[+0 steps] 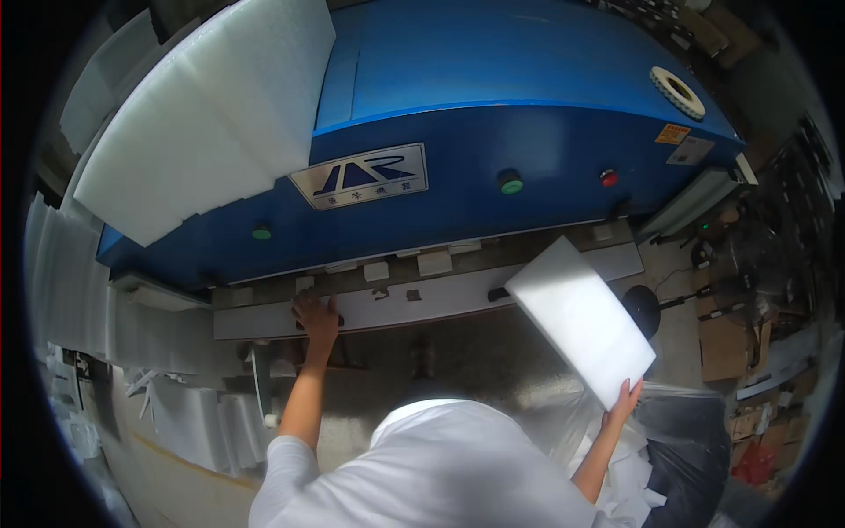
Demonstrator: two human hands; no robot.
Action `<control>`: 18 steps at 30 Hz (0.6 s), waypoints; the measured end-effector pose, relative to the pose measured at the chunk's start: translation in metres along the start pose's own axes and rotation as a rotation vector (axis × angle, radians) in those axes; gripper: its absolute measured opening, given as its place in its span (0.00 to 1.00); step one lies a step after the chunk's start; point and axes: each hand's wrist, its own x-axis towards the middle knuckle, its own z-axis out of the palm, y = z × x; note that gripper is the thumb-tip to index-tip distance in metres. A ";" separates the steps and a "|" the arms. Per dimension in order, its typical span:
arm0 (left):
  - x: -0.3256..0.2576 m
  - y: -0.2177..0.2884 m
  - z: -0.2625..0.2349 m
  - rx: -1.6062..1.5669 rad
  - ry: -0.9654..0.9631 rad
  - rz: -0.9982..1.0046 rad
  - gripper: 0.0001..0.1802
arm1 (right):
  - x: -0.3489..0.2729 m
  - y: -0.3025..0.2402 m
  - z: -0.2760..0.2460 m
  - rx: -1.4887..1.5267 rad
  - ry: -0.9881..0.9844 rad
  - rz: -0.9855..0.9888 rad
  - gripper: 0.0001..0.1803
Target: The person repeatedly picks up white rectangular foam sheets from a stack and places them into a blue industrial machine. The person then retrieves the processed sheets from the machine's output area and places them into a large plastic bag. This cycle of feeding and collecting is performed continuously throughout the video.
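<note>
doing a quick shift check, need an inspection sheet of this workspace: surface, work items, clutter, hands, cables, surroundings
Surface: long pale ledge along the front of the blue machine
Work items: white foam sheet, tilted
Clutter: small white blocks behind the ledge; white scraps and dark plastic bag at lower right
Hands: right hand grips the sheet's near end; left hand over the ledge, grip unclear
Cables: none made out clearly; right side dim
Surroundings: foam stack at upper left; cardboard at right
</note>
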 end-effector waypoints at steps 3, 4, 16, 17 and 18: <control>-0.001 -0.007 0.014 0.006 -0.016 -0.032 0.34 | 0.017 0.013 -0.002 -0.040 0.104 -0.014 0.34; 0.001 -0.009 0.013 -0.044 -0.028 -0.030 0.35 | 0.020 0.017 0.003 -0.055 0.123 -0.024 0.34; 0.003 -0.018 0.044 -0.245 -0.126 -0.056 0.45 | 0.076 0.048 0.104 0.033 0.070 -0.132 0.29; 0.011 -0.015 0.047 -0.272 -0.128 -0.051 0.46 | 0.092 0.059 0.110 0.040 0.017 -0.170 0.31; 0.021 -0.011 0.049 -0.295 -0.130 -0.046 0.46 | 0.097 0.067 0.124 -0.063 0.006 -0.148 0.32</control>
